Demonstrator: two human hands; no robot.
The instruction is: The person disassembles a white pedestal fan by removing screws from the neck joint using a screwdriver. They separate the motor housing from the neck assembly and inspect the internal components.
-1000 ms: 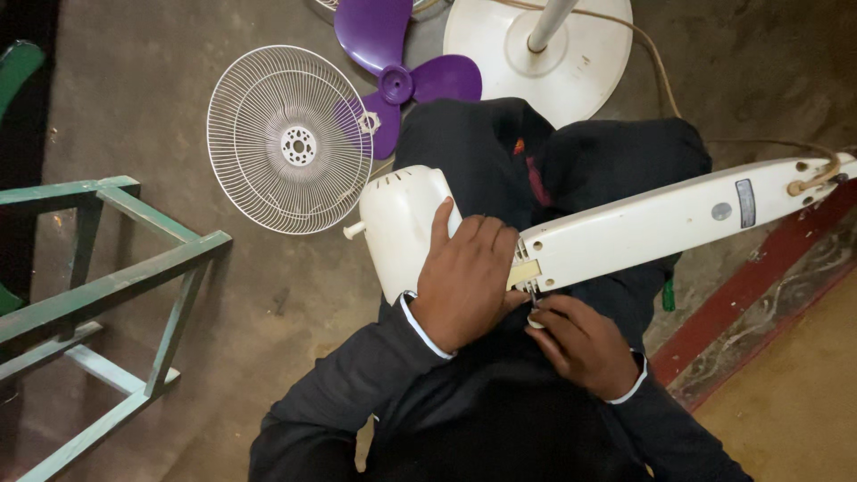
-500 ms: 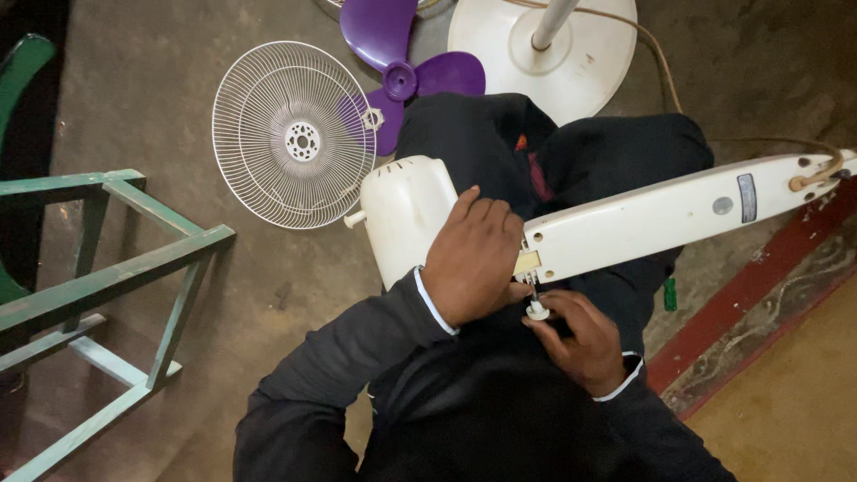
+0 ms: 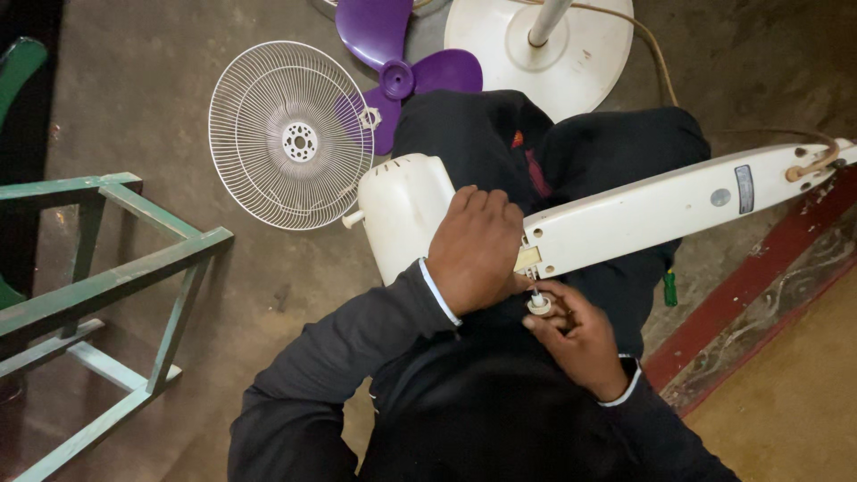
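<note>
Cream plastic fan body (image 3: 625, 210) lies across the person's lap, already stripped: white wire grille (image 3: 290, 134) and purple blade (image 3: 393, 54) rest on the floor. Left hand (image 3: 473, 250) clamps the motor joint; right hand (image 3: 576, 335) pinches a small white knob (image 3: 538, 304) underneath, not yet off.

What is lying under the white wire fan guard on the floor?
Under the round white wire fan guard, one purple plastic fan blade shows through its right edge. Bare concrete floor shows through the rest.
</note>
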